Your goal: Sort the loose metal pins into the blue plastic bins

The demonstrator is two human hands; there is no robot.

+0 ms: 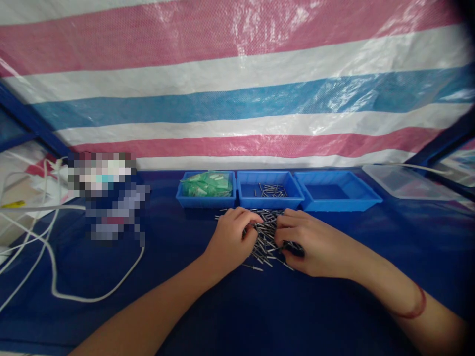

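A loose pile of thin silver pop rivets (264, 238) lies on the dark blue tabletop, in front of the blue bins. Over the pile's left side, my left hand (234, 237) is curled, with thumb and forefinger closed around some rivets. My right hand (302, 242) bends its fingers and thumb around rivets at the right side. How many each hand grips is hidden by the fingers. More rivets sit in the middle blue bin (270, 201), just behind the pile. A few stray ones point outward at the pile's near edge.
The left blue bin (206, 201) holds a green plastic bag (208, 184). To the right stand another blue bin (339, 204) and a clear plastic lid or tray (404, 184). White cables (79, 298) trail at left beside a blurred-out object. A striped sheet (237, 109) hangs behind.
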